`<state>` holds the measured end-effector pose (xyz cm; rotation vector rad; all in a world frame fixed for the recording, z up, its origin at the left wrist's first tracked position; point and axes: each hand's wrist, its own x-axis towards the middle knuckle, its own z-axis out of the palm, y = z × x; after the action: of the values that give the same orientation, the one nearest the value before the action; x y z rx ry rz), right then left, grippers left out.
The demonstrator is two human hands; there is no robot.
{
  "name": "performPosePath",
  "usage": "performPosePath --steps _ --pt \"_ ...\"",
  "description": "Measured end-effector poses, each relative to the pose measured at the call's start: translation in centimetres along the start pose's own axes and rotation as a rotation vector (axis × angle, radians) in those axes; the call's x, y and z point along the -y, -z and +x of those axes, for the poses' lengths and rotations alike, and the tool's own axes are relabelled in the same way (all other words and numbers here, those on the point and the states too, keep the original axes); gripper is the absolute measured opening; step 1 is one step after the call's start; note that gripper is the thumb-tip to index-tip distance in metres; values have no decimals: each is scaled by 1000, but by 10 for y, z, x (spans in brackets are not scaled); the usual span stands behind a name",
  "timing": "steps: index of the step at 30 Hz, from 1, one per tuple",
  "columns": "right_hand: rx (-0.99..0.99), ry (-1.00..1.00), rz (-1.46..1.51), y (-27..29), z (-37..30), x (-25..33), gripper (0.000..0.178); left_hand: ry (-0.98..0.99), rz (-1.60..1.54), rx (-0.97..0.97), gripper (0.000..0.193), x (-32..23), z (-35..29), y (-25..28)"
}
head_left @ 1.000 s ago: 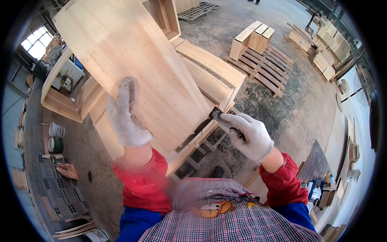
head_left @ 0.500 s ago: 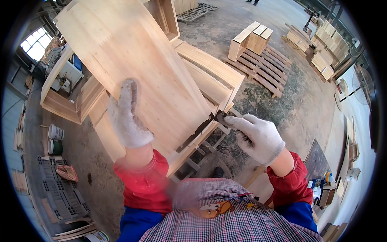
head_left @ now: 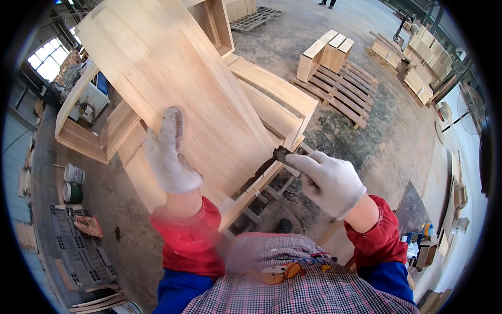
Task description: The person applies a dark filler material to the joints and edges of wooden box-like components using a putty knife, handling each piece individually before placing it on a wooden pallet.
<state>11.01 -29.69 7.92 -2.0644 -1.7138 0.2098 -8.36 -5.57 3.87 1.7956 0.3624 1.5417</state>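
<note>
Our left hand (head_left: 170,157) presses flat on the panel (head_left: 172,89); our right hand (head_left: 327,180) pinches a dark scraper (head_left: 266,166) at its edge.

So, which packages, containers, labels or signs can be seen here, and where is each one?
Two round tins: on the floor at the left, one white-topped, one dark green.
Grey plastic crate: floor at lower left, ribbed and rectangular.
No readable sign or screen shows.
</note>
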Motion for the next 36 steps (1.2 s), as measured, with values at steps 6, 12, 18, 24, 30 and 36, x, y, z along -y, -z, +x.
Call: performPosePath --steps 6,12,18,24,30,36 --pt "55 61 255 7 10 -26 44 -70 31 22 44 6 -6 1" --pt "478 95 457 7 44 -65 35 15 151 43 34 5 -8 1" --pt "165 -2 610 37 38 -40 44 61 150 141 25 -34 -32 10" --pt "-394 365 398 38 36 60 54 318 -19 179 23 -73 -45 -17" --pt "-347 443 381 40 46 128 52 483 -261 108 30 -72 -61 -19" --pt "-316 402 348 36 46 139 51 338 -64 49 29 -63 -76 -28"
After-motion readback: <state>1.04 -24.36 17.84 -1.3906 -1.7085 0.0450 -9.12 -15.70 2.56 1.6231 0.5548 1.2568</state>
